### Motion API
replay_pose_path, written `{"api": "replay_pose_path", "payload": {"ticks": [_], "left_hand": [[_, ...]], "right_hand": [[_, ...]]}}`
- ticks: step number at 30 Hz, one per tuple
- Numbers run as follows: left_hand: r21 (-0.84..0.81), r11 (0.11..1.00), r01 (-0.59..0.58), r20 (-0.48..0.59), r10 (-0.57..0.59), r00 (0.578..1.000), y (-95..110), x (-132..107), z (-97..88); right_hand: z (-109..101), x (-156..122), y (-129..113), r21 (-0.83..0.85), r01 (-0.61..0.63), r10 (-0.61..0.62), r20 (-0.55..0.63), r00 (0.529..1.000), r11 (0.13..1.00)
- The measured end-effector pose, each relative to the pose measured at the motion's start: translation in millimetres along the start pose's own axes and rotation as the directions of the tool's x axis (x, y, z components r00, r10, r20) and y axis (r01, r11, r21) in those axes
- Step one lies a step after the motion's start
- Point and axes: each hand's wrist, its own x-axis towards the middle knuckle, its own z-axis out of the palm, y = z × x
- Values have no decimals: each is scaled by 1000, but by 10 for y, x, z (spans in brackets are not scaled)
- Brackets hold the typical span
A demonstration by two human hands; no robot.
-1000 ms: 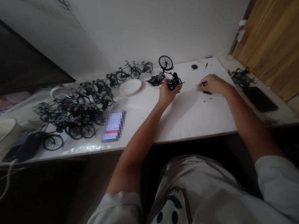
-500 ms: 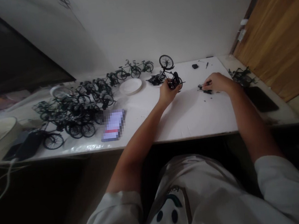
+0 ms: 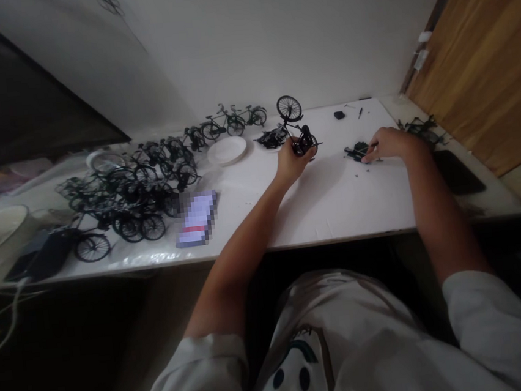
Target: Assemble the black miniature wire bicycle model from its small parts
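Observation:
Held up over the white table is a small black model bicycle [image 3: 305,139], its front wheel raised and turned away from me. My left hand [image 3: 290,160] is closed around its lower frame near the rear wheel. To the right, my right hand [image 3: 389,144] reaches to a small heap of dark parts [image 3: 356,150] on the tabletop. Its thumb and forefinger are apart at the heap's right edge, touching or just over the parts. A few tiny dark bits [image 3: 367,171] lie in front of the heap. More black bicycle parts [image 3: 271,137] lie beyond my left hand.
Many model bicycles [image 3: 146,182] crowd the table's left side, by a lit phone [image 3: 197,219] and a white round lid [image 3: 227,151]. A black block [image 3: 339,115] and a short dark tool [image 3: 360,112] lie at the back. A dark phone-like slab [image 3: 458,171] rests at right.
My right hand has shifted slightly right, and its pinched fingers have parted, showing more of the parts heap. My left hand holds the bicycle almost unmoved.

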Motion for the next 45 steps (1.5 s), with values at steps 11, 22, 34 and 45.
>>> {"api": "replay_pose_path", "payload": {"ticks": [11,22,34,45], "left_hand": [[33,999,28,18,-29,999,39,-19,-11],[48,998,37,19,-38,999,27,-14,-24],[20,999,27,10,-28,1000,28,-17,-15],[45,999,10,10,-11,1000,30,-16,-11]], "right_hand": [[114,62,-68,-12,44,-43,106,993,999],[74,104,13,-14,89,-89,-14,996,996],[405,25,-489,36,291,-281,-173,944,956],[502,55,-518,1,284,-281,-135,950,959]]}}
